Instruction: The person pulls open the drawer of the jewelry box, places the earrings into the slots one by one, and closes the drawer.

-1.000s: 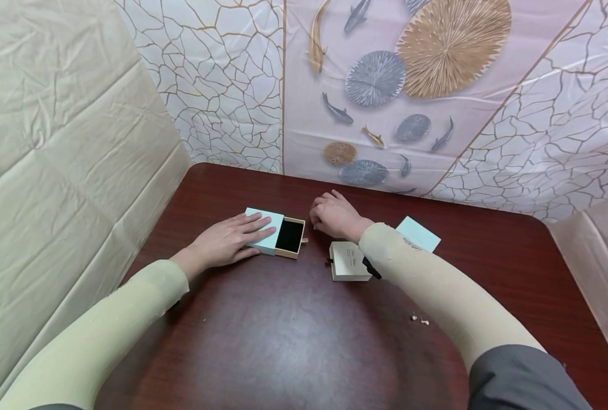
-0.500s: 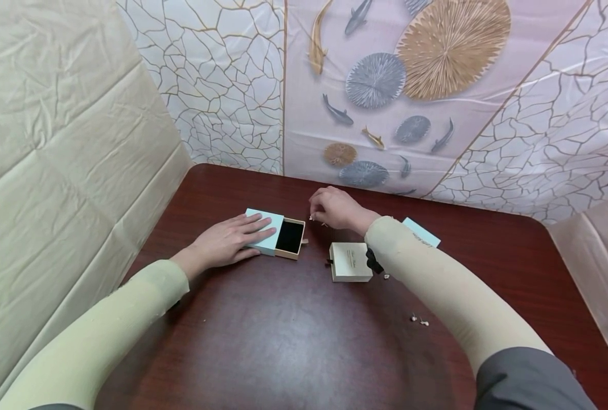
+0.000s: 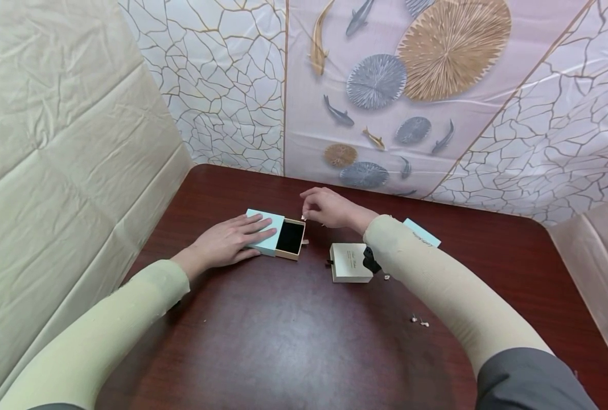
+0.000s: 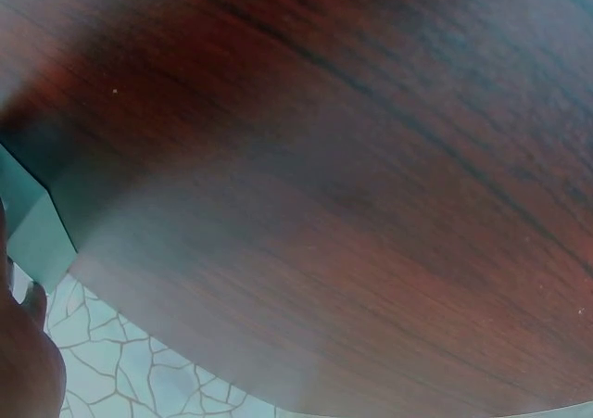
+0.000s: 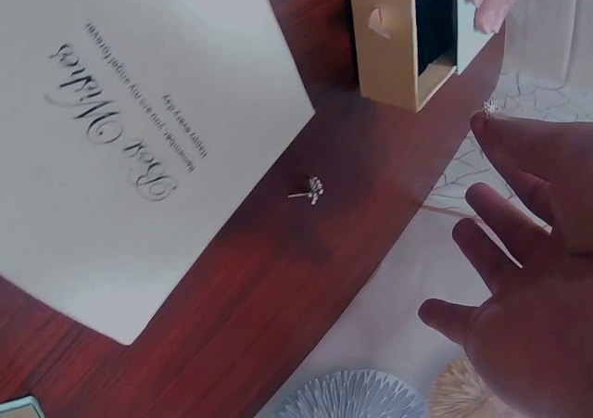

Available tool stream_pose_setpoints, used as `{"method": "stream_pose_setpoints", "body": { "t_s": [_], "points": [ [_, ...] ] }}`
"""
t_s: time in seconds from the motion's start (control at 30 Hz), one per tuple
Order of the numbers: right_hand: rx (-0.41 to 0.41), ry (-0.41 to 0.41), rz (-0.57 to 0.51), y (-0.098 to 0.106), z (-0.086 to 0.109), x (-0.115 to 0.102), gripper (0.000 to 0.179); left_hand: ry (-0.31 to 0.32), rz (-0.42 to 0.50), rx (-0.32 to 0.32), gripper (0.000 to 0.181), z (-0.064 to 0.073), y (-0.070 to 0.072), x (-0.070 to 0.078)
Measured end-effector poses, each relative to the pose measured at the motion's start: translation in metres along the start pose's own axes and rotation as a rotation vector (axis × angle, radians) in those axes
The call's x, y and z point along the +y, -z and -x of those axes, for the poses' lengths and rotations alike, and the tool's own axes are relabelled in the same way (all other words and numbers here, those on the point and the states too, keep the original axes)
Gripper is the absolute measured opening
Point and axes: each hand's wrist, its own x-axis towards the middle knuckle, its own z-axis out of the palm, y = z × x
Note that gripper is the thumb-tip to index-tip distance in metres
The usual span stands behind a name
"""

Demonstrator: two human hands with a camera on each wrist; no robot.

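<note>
My left hand point(image 3: 224, 240) lies with its fingers spread over the light blue sleeve point(image 3: 278, 221) of a small gift box. The box's tan drawer point(image 3: 286, 255), lined in black, is pulled partway out on the right side. Just beyond the drawer's far right corner, my right hand point(image 3: 328, 207) pinches a tiny sparkling stud earring point(image 5: 491, 109) between thumb and forefinger. Its other fingers show spread in the right wrist view. A second stud earring point(image 5: 312, 191) rests on the table below that hand. The left wrist view catches only part of the sleeve and hand.
A cream box point(image 3: 349, 263) printed "Best Wishes" sits right of the drawer, near my right wrist. Behind my forearm lies a light blue flat-topped piece point(image 3: 423, 230), partly hidden. More small earrings point(image 3: 419, 321) lie on the brown table point(image 3: 283, 341). Patterned cloth point(image 3: 232, 85) hangs behind.
My right hand has lifted from the table at the back with the earring and shifted left toward the drawer. The second earring came into sight beneath it. The left hand stays put.
</note>
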Motion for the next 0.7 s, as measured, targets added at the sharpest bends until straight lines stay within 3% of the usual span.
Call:
{"method": "stream_pose_setpoints", "body": {
  "t_s": [0.2,0.7],
  "points": [
    [-0.024,0.016,-0.017,-0.005,-0.003,-0.003,0.019,-0.007,0.004,0.017,0.06,0.0,-0.001,0.0],
    [-0.126,-0.048,0.004,-0.024,-0.011,-0.014,0.022,-0.024,-0.011,0.026,0.061,0.001,0.0,0.0]
  ]
}}
